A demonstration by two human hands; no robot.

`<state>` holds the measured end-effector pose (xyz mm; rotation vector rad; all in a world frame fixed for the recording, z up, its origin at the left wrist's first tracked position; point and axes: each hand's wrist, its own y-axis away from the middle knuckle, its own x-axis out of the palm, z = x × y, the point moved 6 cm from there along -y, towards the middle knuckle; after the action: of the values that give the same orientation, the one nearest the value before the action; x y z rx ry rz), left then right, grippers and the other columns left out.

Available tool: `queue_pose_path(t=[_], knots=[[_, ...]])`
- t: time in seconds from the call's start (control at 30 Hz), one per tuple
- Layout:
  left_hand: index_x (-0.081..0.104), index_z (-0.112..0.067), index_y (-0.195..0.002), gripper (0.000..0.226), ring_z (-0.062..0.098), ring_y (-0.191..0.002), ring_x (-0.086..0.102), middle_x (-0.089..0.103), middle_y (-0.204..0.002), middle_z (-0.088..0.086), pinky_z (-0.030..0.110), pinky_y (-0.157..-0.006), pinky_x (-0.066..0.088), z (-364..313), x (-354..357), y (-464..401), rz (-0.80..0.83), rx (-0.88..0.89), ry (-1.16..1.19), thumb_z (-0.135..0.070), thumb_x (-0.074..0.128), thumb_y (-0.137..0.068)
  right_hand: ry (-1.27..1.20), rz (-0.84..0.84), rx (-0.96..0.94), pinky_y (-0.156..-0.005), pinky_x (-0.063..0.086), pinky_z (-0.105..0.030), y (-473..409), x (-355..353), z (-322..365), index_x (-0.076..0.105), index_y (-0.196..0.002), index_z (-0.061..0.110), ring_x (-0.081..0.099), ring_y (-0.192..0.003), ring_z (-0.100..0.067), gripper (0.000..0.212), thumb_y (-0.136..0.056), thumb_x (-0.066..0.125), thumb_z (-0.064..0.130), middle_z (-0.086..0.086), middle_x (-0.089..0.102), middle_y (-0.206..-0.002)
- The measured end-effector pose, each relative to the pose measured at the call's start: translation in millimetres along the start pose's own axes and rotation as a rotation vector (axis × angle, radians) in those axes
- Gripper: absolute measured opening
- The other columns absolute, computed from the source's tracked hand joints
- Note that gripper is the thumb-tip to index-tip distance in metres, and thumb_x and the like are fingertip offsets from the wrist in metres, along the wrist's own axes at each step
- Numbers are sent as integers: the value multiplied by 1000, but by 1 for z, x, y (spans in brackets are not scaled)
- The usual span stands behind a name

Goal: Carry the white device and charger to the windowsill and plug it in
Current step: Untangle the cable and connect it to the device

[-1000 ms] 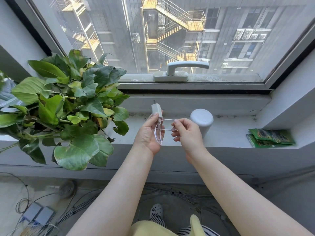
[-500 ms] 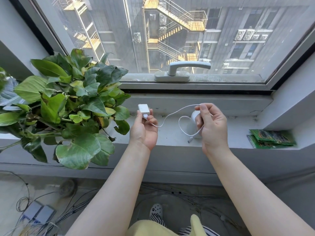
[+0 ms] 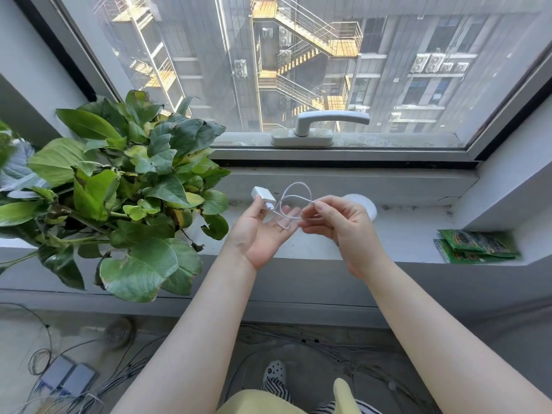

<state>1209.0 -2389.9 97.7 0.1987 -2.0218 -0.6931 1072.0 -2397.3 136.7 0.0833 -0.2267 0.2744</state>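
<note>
The white charger (image 3: 264, 197) rests at the fingertips of my left hand (image 3: 260, 233), which is palm-up over the windowsill (image 3: 409, 234). Its thin white cable (image 3: 294, 197) loops up and comes back to my right hand (image 3: 337, 222), whose thumb and fingers pinch it. A cable end lies across my left fingers. The white round device (image 3: 366, 206) stands on the sill behind my right hand, mostly hidden by it.
A large leafy potted plant (image 3: 119, 189) fills the sill's left side, close to my left hand. Green packets (image 3: 475, 245) lie at the sill's right end. The window handle (image 3: 325, 127) is above. Cables and grey boxes (image 3: 67, 379) lie on the floor below.
My right hand left the white device and came back toward my left hand, pinching the cable. My left hand turned palm-up with the charger at its fingertips.
</note>
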Motion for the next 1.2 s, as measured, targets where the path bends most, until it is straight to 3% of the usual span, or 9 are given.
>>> queue_pose_path(t=[0.1,0.2,0.33,0.5,0.6,0.73,0.83,0.97,1.2], knots=[[52,-8,-90,32,25,-89,69,68,-105,18,33,-77,58,-1,10,4,119,-15,48,-37,41,-98,72,-15,81,-53,49,-24,1,-3,-9,66,-86,6,59,-50,-15,26,-99,45,13,-3,63,-61],[54,-6,-101,31,9,-71,66,68,-109,8,18,-62,53,-6,16,5,163,5,58,-32,37,-99,118,-77,177,-47,41,-23,-1,-10,-12,60,-107,9,50,-41,-11,18,-98,48,20,-1,59,-55],[58,-5,-104,33,5,-61,62,70,-97,2,16,-59,52,-9,26,9,201,17,-12,-32,40,-99,29,-23,381,-50,45,-20,-5,-5,-19,55,-126,17,55,-50,-12,36,-96,48,37,-9,68,-82],[77,-8,-83,52,6,-54,52,47,-87,-3,15,-57,48,-10,42,18,329,10,-59,-37,36,-98,-280,162,616,-64,55,-25,0,9,-30,67,-119,8,63,-66,-18,63,-93,38,57,-16,70,-102],[68,-7,-96,39,6,-57,53,60,-85,0,17,-55,49,-14,42,21,307,62,-121,-33,39,-97,-315,89,502,-68,55,-19,-2,6,-26,68,-114,2,63,-71,-11,52,-96,42,44,-10,73,-102],[53,-17,-108,21,14,-83,62,74,-87,-1,25,-67,48,-26,30,19,151,252,-418,-29,37,-100,-163,-223,196,-54,47,-12,-7,-14,-6,71,-83,10,55,-60,-6,9,-87,64,14,-1,71,-71],[43,-21,-118,21,16,-99,59,76,-81,-8,31,-82,40,-35,24,20,-17,442,-658,-30,39,-100,-20,-401,-16,-51,45,-16,0,-39,15,67,-76,14,54,-53,-6,11,-79,73,6,-5,66,-70],[40,-19,-121,22,11,-79,65,72,-65,-9,28,-80,49,-49,26,30,-101,632,-564,-23,42,-99,-34,-476,-144,-51,46,-17,13,-61,32,62,-83,16,58,-53,-7,19,-78,73,2,-6,70,-72],[37,-27,-122,23,-1,-50,49,64,-81,-5,10,-52,41,-56,34,44,-209,805,-739,-26,42,-99,-135,-461,-201,-62,50,-19,23,-80,41,73,-68,21,66,-64,-11,12,-59,80,25,2,75,-67]])
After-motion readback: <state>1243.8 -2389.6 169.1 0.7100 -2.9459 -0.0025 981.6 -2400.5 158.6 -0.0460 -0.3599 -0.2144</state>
